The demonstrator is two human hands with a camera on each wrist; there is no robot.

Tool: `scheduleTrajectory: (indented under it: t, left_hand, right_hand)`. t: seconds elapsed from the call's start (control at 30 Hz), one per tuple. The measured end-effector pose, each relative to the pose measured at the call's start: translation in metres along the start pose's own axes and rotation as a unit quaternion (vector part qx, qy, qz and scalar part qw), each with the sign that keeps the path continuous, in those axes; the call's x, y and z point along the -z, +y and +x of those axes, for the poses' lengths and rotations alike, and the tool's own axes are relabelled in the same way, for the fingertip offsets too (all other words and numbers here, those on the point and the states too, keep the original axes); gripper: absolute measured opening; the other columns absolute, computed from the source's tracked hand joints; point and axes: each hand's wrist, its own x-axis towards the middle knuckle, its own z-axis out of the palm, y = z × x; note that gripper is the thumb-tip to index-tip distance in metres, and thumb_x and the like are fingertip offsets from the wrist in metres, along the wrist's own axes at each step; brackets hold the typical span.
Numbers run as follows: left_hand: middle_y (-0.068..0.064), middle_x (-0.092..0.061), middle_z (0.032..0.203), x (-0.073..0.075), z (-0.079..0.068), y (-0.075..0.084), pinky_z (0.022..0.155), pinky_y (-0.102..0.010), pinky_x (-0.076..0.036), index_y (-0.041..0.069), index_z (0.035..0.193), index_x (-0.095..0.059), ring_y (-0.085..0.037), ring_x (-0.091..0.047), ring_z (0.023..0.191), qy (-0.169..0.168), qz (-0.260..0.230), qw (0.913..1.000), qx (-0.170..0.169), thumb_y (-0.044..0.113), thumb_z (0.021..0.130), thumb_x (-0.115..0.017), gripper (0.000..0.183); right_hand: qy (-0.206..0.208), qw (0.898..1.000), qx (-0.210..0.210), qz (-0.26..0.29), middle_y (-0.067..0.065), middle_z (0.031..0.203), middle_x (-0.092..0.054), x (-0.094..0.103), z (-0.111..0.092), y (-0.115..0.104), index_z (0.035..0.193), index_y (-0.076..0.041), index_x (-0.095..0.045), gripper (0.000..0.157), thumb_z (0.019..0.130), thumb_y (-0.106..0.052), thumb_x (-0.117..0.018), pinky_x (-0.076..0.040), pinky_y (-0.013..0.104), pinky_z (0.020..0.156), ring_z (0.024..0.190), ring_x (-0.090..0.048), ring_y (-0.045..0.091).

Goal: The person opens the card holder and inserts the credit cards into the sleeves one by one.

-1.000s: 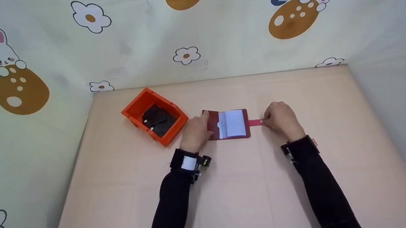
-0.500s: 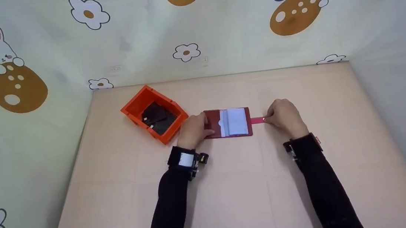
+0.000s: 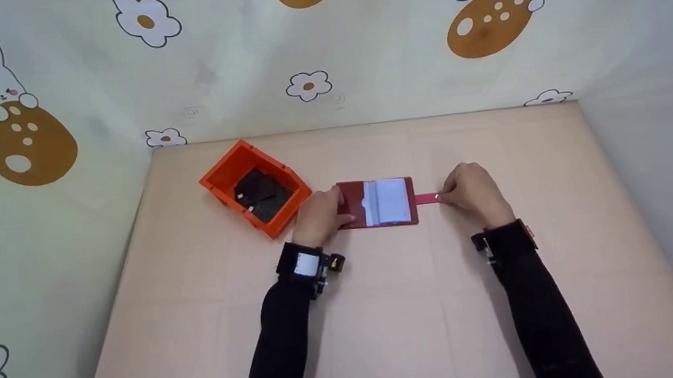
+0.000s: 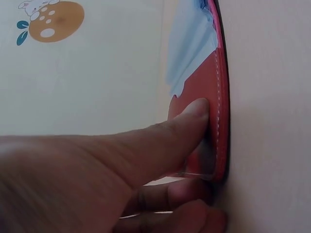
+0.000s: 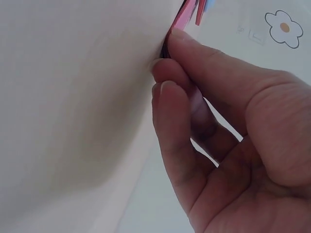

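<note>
Nearest, two black sleeves (image 3: 289, 335) reaching up across the beige table (image 3: 387, 332). Further in, left hand (image 3: 318, 215) with thumb (image 4: 192, 114) pressing the left flap of an open red card wallet (image 3: 378, 203) flat on the table's middle, other fingers curled under its edge; right hand (image 3: 474, 193) just right of it, pinching the wallet's pink strap (image 3: 426, 199) between thumb (image 5: 204, 53) and fingertips. Beyond, left of the wallet, an orange bin (image 3: 253, 187) holding dark items (image 3: 258, 195), then the patterned wall (image 3: 323, 48).
</note>
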Motion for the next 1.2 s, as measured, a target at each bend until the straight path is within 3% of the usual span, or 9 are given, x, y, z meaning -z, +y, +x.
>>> scheduleTrajectory:
  t: [0.3, 0.43, 0.53, 0.6, 0.73, 0.8, 0.93, 1.07, 1.2]
  left_hand:
    - [-0.013, -0.073, 0.116, 0.005, 0.0, 0.005, 0.097, -0.04, -0.056, 0.007, 0.124, -0.063, -0.025, -0.064, 0.097, -0.003, 0.006, 0.9999, -0.01, 0.026, 0.092, -0.081, 0.042]
    - [-0.011, -0.074, 0.099, 0.022, -0.003, 0.006, 0.085, -0.035, -0.058, 0.007, 0.121, -0.065, -0.023, -0.063, 0.085, 0.015, -0.009, 0.9996, -0.02, 0.03, 0.094, -0.079, 0.038]
    - [-0.009, -0.068, 0.082, 0.043, -0.006, -0.001, 0.072, -0.033, -0.054, 0.007, 0.113, -0.068, -0.023, -0.06, 0.074, 0.096, -0.039, 0.9936, -0.045, 0.033, 0.097, -0.075, 0.031]
    - [-0.009, -0.065, 0.082, 0.057, -0.006, -0.012, 0.068, -0.034, -0.051, 0.007, 0.111, -0.069, -0.024, -0.058, 0.073, 0.187, -0.058, 0.9794, -0.05, 0.032, 0.1, -0.07, 0.027]
    - [-0.016, -0.066, 0.103, 0.071, -0.004, -0.042, 0.084, -0.039, -0.054, 0.002, 0.115, -0.065, -0.03, -0.059, 0.093, 0.313, -0.034, 0.9491, 0.008, 0.024, 0.104, -0.064, 0.025]
    - [-0.021, -0.066, 0.115, 0.071, -0.004, -0.055, 0.093, -0.043, -0.054, -0.002, 0.121, -0.063, -0.035, -0.059, 0.103, 0.304, 0.007, 0.9511, 0.055, 0.02, 0.103, -0.065, 0.028]
    - [-0.026, -0.064, 0.129, 0.063, -0.004, -0.072, 0.103, -0.053, -0.051, -0.005, 0.133, -0.057, -0.041, -0.059, 0.114, 0.202, 0.09, 0.9685, 0.114, 0.02, 0.096, -0.072, 0.047]
    - [-0.026, -0.063, 0.135, 0.057, -0.005, -0.08, 0.105, -0.056, -0.048, -0.003, 0.139, -0.054, -0.043, -0.06, 0.116, 0.128, 0.138, 0.9726, 0.137, 0.026, 0.091, -0.077, 0.06]
    - [-0.025, -0.064, 0.128, 0.057, -0.006, -0.082, 0.098, -0.053, -0.051, -0.003, 0.136, -0.057, -0.041, -0.062, 0.109, 0.103, 0.17, 0.9691, 0.146, 0.027, 0.089, -0.078, 0.059]
  right_hand:
    - [-0.024, 0.999, 0.01, 0.039, 0.011, 0.087, -0.08, 0.007, 0.004, 0.012, 0.087, -0.007, -0.085, 0.009, 0.079, -0.009, -0.088, -0.048, 0.028, 0.069, 0.084, -0.066, 0.022]
    - [-0.051, 0.997, -0.002, 0.056, 0.01, 0.095, -0.08, 0.011, 0.005, 0.015, 0.094, -0.008, -0.085, 0.015, 0.079, -0.01, -0.089, -0.048, 0.027, 0.073, 0.089, -0.063, 0.019]
    - [-0.059, 0.996, -0.009, 0.069, 0.01, 0.097, -0.08, 0.013, 0.005, 0.017, 0.098, -0.008, -0.084, 0.02, 0.08, -0.012, -0.089, -0.047, 0.028, 0.073, 0.088, -0.06, 0.019]
    - [-0.061, 0.995, -0.009, 0.073, 0.01, 0.097, -0.08, 0.015, 0.005, 0.017, 0.101, -0.007, -0.083, 0.024, 0.08, -0.015, -0.09, -0.047, 0.029, 0.074, 0.086, -0.059, 0.019]
    - [-0.068, 0.995, -0.007, 0.073, 0.008, 0.093, -0.078, 0.016, 0.005, 0.02, 0.108, -0.005, -0.081, 0.035, 0.079, -0.02, -0.092, -0.048, 0.027, 0.072, 0.083, -0.06, 0.017]
    - [-0.071, 0.995, -0.005, 0.075, 0.007, 0.09, -0.076, 0.016, 0.005, 0.021, 0.111, -0.004, -0.08, 0.039, 0.078, -0.022, -0.092, -0.047, 0.026, 0.07, 0.081, -0.059, 0.017]
    - [-0.073, 0.994, 0.004, 0.079, 0.007, 0.086, -0.072, 0.016, 0.004, 0.022, 0.116, -0.003, -0.078, 0.045, 0.078, -0.021, -0.093, -0.047, 0.026, 0.068, 0.078, -0.058, 0.017]
    - [-0.079, 0.994, 0.017, 0.078, 0.006, 0.087, -0.073, 0.012, 0.005, 0.021, 0.126, -0.004, -0.073, 0.056, 0.077, -0.02, -0.093, -0.047, 0.026, 0.07, 0.078, -0.06, 0.015]
    - [-0.084, 0.993, 0.023, 0.08, 0.007, 0.088, -0.074, 0.011, 0.006, 0.019, 0.132, -0.005, -0.07, 0.064, 0.075, -0.022, -0.094, -0.047, 0.027, 0.071, 0.079, -0.061, 0.016]
